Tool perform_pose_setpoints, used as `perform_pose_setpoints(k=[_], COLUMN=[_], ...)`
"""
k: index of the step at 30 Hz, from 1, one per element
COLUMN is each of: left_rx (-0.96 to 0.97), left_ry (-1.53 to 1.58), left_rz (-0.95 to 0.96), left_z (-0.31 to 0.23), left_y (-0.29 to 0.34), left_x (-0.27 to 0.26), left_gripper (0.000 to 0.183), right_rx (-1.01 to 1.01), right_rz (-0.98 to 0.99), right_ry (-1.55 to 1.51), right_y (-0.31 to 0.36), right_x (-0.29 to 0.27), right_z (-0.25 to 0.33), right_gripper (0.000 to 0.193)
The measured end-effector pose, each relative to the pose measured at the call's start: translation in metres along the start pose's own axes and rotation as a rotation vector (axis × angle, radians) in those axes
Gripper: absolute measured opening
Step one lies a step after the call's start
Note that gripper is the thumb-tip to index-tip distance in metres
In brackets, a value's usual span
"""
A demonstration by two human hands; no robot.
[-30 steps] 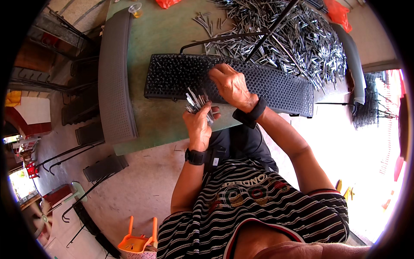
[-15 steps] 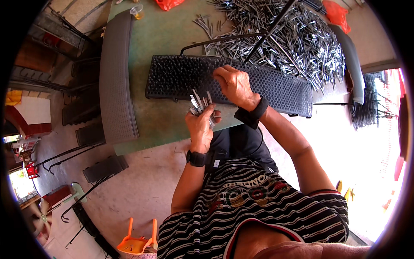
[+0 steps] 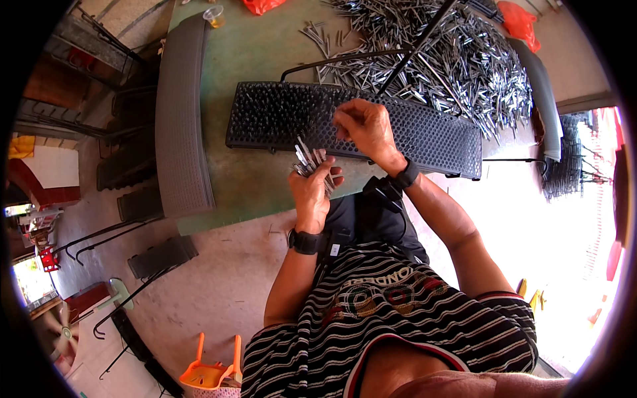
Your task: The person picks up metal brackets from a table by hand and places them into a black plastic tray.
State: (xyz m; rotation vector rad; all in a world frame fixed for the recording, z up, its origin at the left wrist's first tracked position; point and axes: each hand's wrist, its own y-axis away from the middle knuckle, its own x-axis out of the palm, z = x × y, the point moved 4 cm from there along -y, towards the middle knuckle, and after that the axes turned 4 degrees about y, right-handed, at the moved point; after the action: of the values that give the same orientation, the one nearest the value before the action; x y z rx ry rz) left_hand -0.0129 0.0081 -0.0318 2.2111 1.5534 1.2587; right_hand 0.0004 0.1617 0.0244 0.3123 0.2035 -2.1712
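Observation:
A long black perforated tray (image 3: 424, 136) lies across the near part of the table, its rows of holes bare on the right. Dark thin pieces stand upright in the holes of its left part. My left hand (image 3: 310, 196) is closed round a bunch of thin metal strips (image 3: 306, 156), just in front of the tray's near edge. Over the middle of the tray, my right hand (image 3: 369, 129) has thumb and fingers pinched together. Whatever sits between those fingertips is too small or blurred to make out.
A large heap of metal strips (image 3: 451, 60) covers the table's far right. Black rods (image 3: 398, 69) slant above the tray. A stack of grey perforated panels (image 3: 182, 119) lines the left edge of the green table (image 3: 249, 46). A plastic cup (image 3: 213, 16) stands far left; an orange chair (image 3: 211, 373) is behind.
My right hand has shifted slightly right and toward me above the tray, fingers still pinched. My left hand holds its bunch in nearly the same place.

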Motion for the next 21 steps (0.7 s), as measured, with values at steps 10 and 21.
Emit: perform_pose_setpoints(k=[10,21], left_rx=[0.041,0.051], left_ry=[0.065,0.063], left_rz=[-0.024,-0.048], left_z=[-0.003,-0.012], left_y=[-0.005,-0.001], left_x=[-0.007,0.001], left_gripper=[0.018,0.016], right_rx=[-0.32,-0.255], right_rz=[-0.111,0.186], right_ry=[0.232,0.574], right_y=[-0.005,0.008], right_x=[0.018,0.017], right_z=[-0.011,0.001], right_gripper=[0.012,0.01])
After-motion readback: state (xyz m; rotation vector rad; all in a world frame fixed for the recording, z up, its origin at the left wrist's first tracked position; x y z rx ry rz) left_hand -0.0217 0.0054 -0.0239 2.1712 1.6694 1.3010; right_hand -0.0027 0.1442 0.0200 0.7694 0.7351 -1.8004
